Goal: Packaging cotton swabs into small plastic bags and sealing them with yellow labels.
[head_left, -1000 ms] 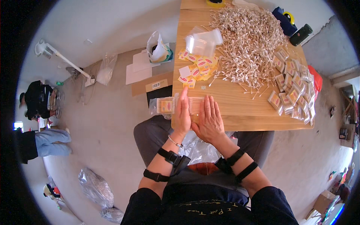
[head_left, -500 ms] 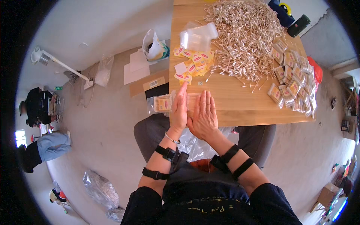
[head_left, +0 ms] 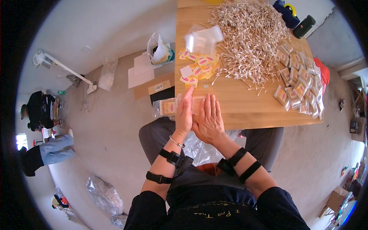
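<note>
My left hand (head_left: 184, 115) stands on its edge by the near left corner of the table, fingers stretched out. Just left of it, a clear bag of cotton swabs with a yellow card (head_left: 168, 106) reaches past the table's edge. My right hand (head_left: 209, 120) lies flat with straight fingers over more pinkish-stemmed cotton swabs (head_left: 197, 104), mostly hidden between and beneath the hands. Both wrists come close together. Beyond my fingertips lie loose yellow cards (head_left: 199, 69) and a stack of clear plastic bags (head_left: 203, 40).
A big heap of loose cotton swabs (head_left: 251, 38) covers the far part of the wooden table (head_left: 245, 115). Filled swab packets (head_left: 303, 84) pile up at the right. A dark cylinder (head_left: 304, 27) stands at the far right corner. Two people (head_left: 38, 111) are far left.
The surroundings have shifted slightly in the view. Both hands keep nearly the same pose over the swabs.
</note>
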Available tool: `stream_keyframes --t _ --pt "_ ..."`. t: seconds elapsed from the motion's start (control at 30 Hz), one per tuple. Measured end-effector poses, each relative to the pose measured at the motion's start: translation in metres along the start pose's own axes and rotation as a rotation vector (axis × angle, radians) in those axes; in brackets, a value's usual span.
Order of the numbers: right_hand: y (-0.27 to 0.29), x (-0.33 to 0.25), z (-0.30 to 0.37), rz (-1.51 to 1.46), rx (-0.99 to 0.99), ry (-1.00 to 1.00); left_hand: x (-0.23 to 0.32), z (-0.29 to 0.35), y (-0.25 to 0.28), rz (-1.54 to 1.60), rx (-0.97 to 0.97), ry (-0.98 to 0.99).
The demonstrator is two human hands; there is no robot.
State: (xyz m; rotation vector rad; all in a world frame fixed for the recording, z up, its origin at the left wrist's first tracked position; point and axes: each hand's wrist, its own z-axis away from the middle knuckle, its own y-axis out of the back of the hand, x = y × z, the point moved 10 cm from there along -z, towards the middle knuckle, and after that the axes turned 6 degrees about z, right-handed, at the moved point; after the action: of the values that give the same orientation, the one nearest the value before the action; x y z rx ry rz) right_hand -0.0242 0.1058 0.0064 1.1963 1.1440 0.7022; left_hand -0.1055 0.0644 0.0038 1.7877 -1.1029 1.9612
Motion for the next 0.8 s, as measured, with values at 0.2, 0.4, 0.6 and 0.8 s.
stream_keyframes --t 0.2,0.4,0.6,0.8 --pt "0.000 -0.001 0.001 -0.016 0.064 -0.027 0.001 0.002 0.006 -0.110 0.017 -0.006" --pt "0.000 -0.008 -0.009 0.021 0.028 0.009 -0.007 0.002 0.018 -0.017 0.050 -0.030" --pt "-0.004 -0.009 -0.007 0.036 0.019 0.043 -0.009 -0.001 0.020 0.047 0.057 -0.052" --pt "-0.001 -0.011 -0.006 0.037 0.008 0.064 -0.001 0.001 0.014 0.005 0.064 -0.018"
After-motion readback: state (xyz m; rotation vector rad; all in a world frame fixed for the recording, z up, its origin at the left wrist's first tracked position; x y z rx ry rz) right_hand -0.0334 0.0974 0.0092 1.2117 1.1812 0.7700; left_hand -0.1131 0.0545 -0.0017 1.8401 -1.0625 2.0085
